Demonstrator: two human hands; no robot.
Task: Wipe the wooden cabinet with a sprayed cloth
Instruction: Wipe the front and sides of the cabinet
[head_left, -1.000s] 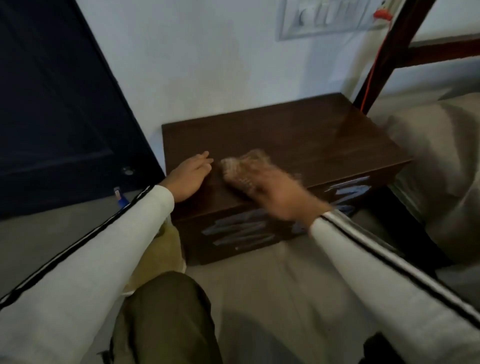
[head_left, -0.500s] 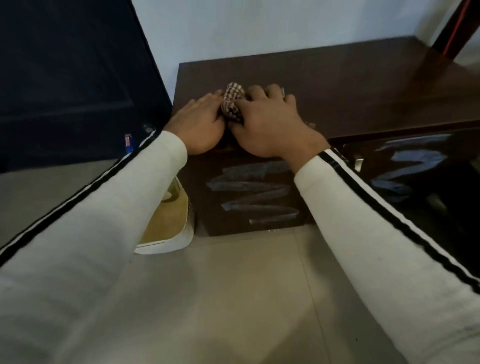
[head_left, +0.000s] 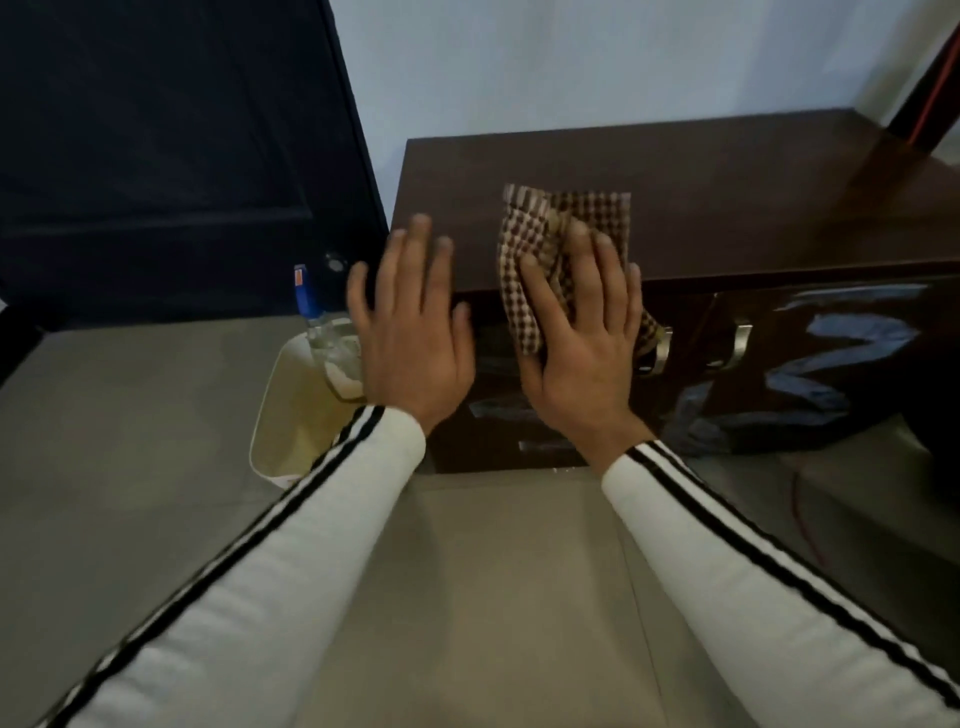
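Wiping underway: right hand (head_left: 582, 338) presses checkered cloth (head_left: 550, 234) flat at wooden cabinet (head_left: 737, 197) front edge, left hand (head_left: 410, 327) open beside it; next I'd sweep rightward.

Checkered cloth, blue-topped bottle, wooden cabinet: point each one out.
Checkered cloth (head_left: 597, 213): head view, flat upper part.
Blue-topped bottle (head_left: 307, 295): head view, blue top.
Wooden cabinet (head_left: 753, 197): head view, bare top surface.
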